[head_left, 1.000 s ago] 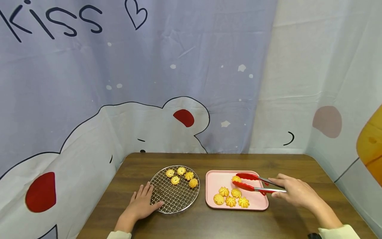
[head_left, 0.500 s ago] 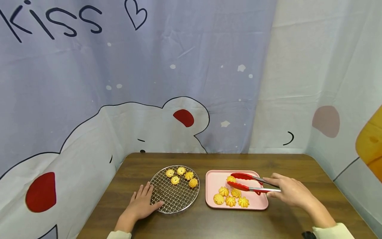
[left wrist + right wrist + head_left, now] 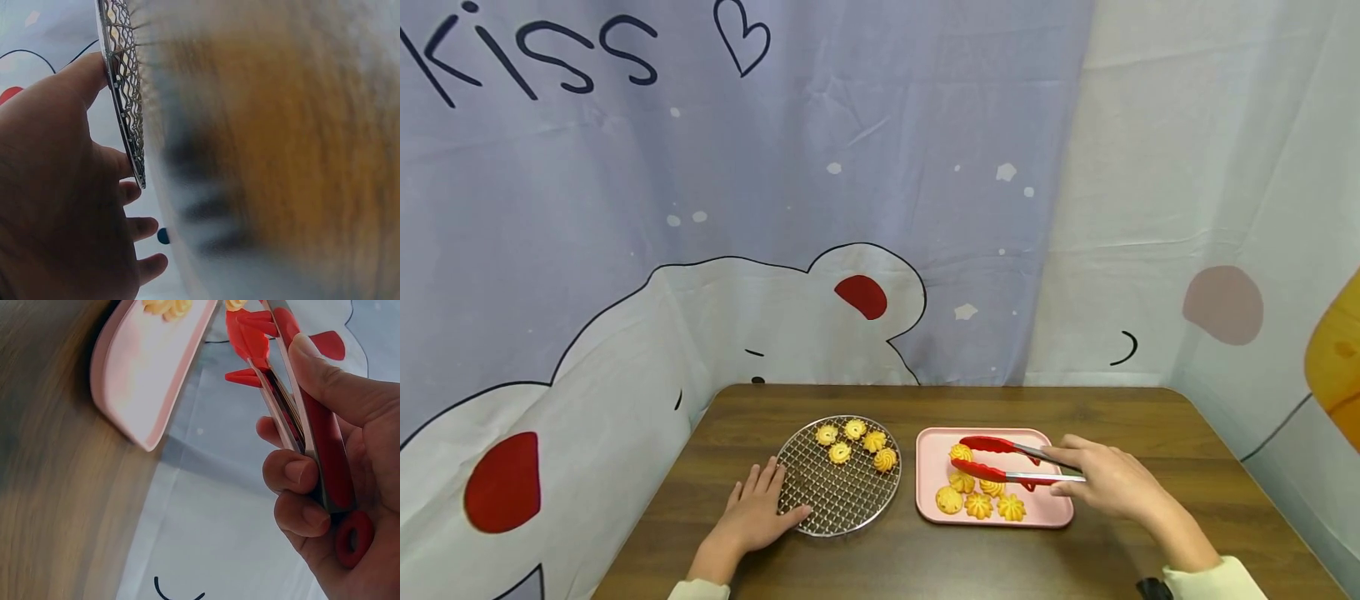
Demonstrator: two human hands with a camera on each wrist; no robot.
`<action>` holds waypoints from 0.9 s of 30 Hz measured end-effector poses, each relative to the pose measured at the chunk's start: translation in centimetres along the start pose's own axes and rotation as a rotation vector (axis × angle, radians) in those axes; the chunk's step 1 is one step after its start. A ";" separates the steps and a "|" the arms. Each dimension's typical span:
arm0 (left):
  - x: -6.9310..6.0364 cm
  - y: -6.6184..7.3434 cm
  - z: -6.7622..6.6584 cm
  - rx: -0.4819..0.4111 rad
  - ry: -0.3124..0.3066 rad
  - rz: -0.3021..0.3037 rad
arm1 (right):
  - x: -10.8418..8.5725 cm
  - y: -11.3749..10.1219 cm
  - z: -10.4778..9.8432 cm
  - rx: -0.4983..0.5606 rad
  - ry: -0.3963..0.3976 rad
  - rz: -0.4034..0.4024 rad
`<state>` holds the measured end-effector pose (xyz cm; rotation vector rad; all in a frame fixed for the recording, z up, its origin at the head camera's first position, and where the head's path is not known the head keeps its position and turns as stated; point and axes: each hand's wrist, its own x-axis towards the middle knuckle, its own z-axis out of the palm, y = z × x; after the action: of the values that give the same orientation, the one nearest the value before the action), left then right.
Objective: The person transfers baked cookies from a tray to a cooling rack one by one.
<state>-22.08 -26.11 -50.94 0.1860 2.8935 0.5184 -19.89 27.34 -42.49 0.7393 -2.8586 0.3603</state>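
Note:
My right hand (image 3: 1112, 482) grips red-tipped metal tongs (image 3: 1022, 478) over the pink tray (image 3: 1054, 515). Between the tong tips is a swirled yellow cookie (image 3: 960, 452); whether it is off the tray is hard to tell. Several more cookies (image 3: 979, 506) lie toward the tray's near side, some partly hidden by the tongs. My left hand (image 3: 752, 512), fingers spread, touches the near left rim of a round wire rack (image 3: 831, 500). In the left wrist view the thumb lies against the rack's edge. The right wrist view shows fingers curled round the tong handles (image 3: 322, 437).
Several cookies (image 3: 855, 429) sit at the far right part of the rack. Rack and tray stand side by side on a brown wooden table (image 3: 880, 567), with a narrow gap between them. A printed curtain (image 3: 880, 183) hangs behind the table and along its sides.
My right hand has moved left with the tongs, and the cookie between their tips has shifted from the tray's middle toward its left side. The left hand and rack have stayed put.

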 end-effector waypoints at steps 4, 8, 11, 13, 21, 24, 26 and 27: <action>0.0 -0.1 0.1 -0.002 0.012 0.003 | 0.4 -0.6 0.1 0.009 0.007 -0.021; 0.1 -0.2 0.2 0.002 0.016 0.008 | 0.9 -1.1 0.3 0.016 -0.005 -0.030; 0.1 -0.2 0.3 -0.002 0.014 0.010 | 1.2 -1.5 0.4 0.014 -0.007 -0.050; 0.1 -0.3 0.3 -0.003 0.008 0.005 | 1.5 -1.9 0.4 0.019 -0.002 -0.069; 0.1 -0.4 0.2 -0.001 0.003 0.004 | 2.8 -3.2 0.6 0.067 -0.006 -0.110; 0.1 -0.3 0.2 -0.003 0.012 0.014 | 3.2 -3.7 0.9 0.065 -0.004 -0.120; 0.1 -0.3 0.3 -0.003 0.016 0.013 | 3.5 -3.9 1.1 0.058 -0.003 -0.122; 0.1 -0.3 0.3 -0.005 0.021 0.015 | 3.6 -4.1 1.2 0.055 -0.004 -0.123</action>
<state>-22.16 -26.29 -51.38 0.2030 2.9130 0.5327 -21.10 21.91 -42.10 0.9215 -2.8004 0.4219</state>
